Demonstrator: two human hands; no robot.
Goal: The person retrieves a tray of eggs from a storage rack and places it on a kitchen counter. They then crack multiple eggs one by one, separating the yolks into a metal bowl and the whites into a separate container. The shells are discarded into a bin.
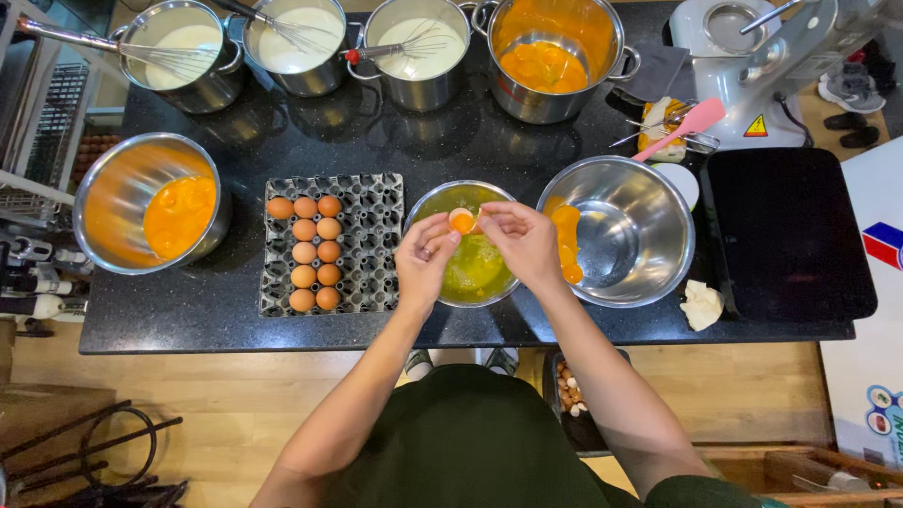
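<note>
Cracked egg held over the bowl of whites.
Left hand and right hand each pinched a shell half by its rim; light, brittle, slippery, the shell likely needed a gentle fingertip grip.

Bright, sharp; glare on steel bowls

This is a working kitchen set up for batch baking or pastry. A black stone counter over a wooden floor carries steel pots of pale batter with whisks along its far edge, steel bowls of egg yolks, and a grey egg tray near the front edge. A stand mixer occupies the far right corner.
</note>
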